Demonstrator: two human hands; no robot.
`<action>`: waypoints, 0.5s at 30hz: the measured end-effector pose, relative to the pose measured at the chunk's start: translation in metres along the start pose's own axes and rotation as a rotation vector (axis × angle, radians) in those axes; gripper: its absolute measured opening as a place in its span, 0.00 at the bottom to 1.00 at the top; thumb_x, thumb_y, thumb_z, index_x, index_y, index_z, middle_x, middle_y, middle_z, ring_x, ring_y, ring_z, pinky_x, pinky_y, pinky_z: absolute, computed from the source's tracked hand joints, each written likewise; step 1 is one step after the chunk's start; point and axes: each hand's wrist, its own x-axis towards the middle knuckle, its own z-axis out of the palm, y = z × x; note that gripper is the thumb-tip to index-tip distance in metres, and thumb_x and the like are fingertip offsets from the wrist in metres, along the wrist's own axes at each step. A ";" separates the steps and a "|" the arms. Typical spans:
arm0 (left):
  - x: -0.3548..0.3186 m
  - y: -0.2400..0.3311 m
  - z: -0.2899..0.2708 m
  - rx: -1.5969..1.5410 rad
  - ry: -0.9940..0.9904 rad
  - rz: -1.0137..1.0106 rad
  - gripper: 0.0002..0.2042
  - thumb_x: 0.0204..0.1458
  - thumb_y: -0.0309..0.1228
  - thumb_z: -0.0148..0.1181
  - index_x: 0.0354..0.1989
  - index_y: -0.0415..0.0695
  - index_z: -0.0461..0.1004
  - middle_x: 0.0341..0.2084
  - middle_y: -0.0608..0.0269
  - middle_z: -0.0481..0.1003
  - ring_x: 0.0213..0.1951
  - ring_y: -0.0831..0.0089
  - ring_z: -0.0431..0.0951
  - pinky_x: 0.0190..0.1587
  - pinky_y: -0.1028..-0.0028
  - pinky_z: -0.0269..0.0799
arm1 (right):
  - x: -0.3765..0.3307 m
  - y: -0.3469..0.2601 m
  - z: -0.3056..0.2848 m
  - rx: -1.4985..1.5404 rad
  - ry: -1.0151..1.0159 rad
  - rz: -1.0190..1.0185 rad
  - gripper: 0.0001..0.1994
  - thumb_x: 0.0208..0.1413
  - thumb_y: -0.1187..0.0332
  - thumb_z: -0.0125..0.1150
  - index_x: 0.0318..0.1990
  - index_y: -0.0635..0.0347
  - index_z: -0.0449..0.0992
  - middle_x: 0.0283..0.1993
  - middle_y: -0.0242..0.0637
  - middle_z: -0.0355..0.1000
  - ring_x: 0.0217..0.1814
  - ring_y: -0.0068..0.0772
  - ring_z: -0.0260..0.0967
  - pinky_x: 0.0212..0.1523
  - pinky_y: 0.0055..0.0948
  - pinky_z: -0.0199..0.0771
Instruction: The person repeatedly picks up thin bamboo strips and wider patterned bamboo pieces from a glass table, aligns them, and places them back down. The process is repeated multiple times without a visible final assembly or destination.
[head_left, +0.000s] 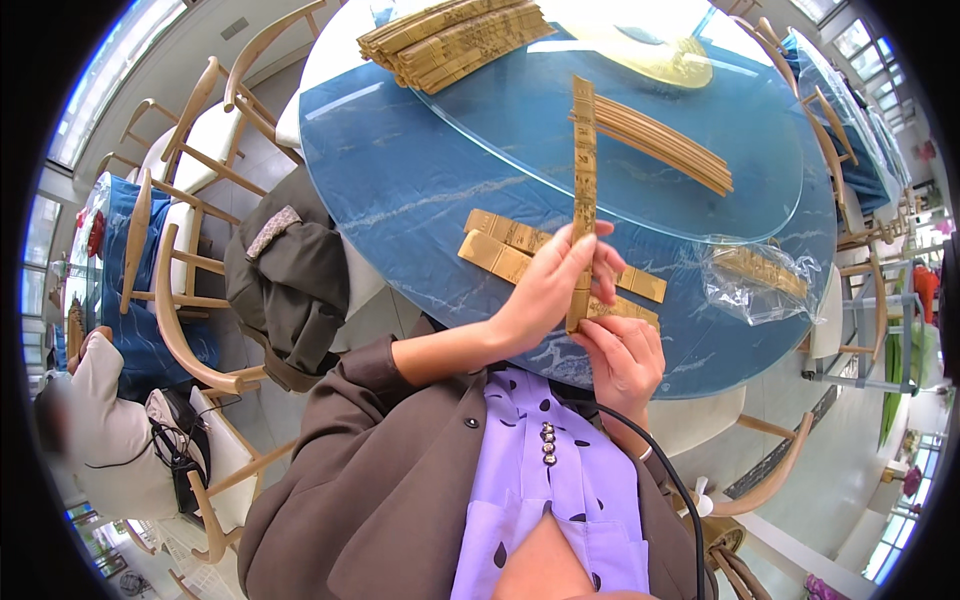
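Note:
A long, narrow gold paper chopstick sleeve (584, 150) with dark printing stands lengthwise before me, its far end over the glass turntable. My left hand (548, 285) is closed around its lower part, thumb across the front. At its bottom end, the fingertips of my right hand (625, 362) pinch the sleeve. Whether chopsticks are inside it, I cannot tell. Under my hands, more gold sleeves (492, 255) lie flat on the blue marbled table (400, 215), partly hidden by my left hand. A bundle of bare wooden chopsticks (665, 148) rests on the turntable beyond.
A thick stack of gold sleeves (455, 45) sits at the far left of the turntable (740, 215). To the right lies a clear plastic bag (758, 278) with gold sleeves inside. A yellowish dish (688, 65) is farther back. Wooden chairs (165, 290) surround the table, one holding a dark coat (290, 280).

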 end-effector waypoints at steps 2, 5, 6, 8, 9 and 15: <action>-0.006 0.001 -0.004 0.053 -0.007 -0.030 0.17 0.71 0.32 0.40 0.64 0.39 0.61 0.36 0.64 0.73 0.29 0.83 0.70 0.35 0.80 0.70 | 0.005 0.002 -0.001 0.034 0.014 0.044 0.17 0.37 0.70 0.76 0.38 0.59 0.82 0.37 0.35 0.77 0.36 0.37 0.74 0.36 0.33 0.72; 0.020 0.039 -0.033 0.337 0.026 0.050 0.17 0.70 0.32 0.43 0.63 0.40 0.66 0.32 0.68 0.72 0.23 0.89 0.62 0.23 0.86 0.59 | 0.011 0.006 -0.012 0.065 -0.060 0.036 0.17 0.37 0.68 0.77 0.38 0.60 0.82 0.35 0.36 0.77 0.35 0.39 0.74 0.34 0.34 0.73; 0.035 0.055 -0.046 0.526 0.106 0.128 0.17 0.69 0.32 0.46 0.62 0.41 0.68 0.31 0.69 0.72 0.23 0.90 0.61 0.22 0.86 0.57 | 0.013 0.009 -0.014 0.075 -0.082 0.028 0.17 0.38 0.67 0.77 0.38 0.60 0.82 0.35 0.36 0.76 0.35 0.39 0.74 0.34 0.34 0.73; 0.071 0.086 -0.083 1.124 0.242 0.474 0.15 0.66 0.32 0.51 0.54 0.34 0.73 0.32 0.56 0.72 0.28 0.68 0.72 0.33 0.68 0.69 | 0.013 0.018 -0.021 0.034 -0.107 0.056 0.14 0.42 0.69 0.76 0.37 0.62 0.81 0.35 0.37 0.77 0.35 0.39 0.74 0.35 0.34 0.74; 0.087 0.104 -0.101 1.330 0.313 0.565 0.16 0.65 0.34 0.53 0.53 0.34 0.74 0.33 0.50 0.70 0.30 0.61 0.74 0.35 0.63 0.71 | 0.013 0.023 -0.023 0.011 -0.110 0.061 0.13 0.43 0.69 0.75 0.37 0.62 0.81 0.35 0.37 0.77 0.35 0.39 0.74 0.35 0.34 0.74; 0.156 0.165 -0.181 2.035 0.518 0.741 0.16 0.60 0.31 0.57 0.56 0.44 0.76 0.35 0.51 0.72 0.40 0.55 0.78 0.42 0.60 0.76 | 0.016 0.035 -0.025 -0.004 -0.125 0.091 0.08 0.47 0.73 0.72 0.35 0.63 0.81 0.35 0.38 0.77 0.35 0.40 0.74 0.36 0.34 0.75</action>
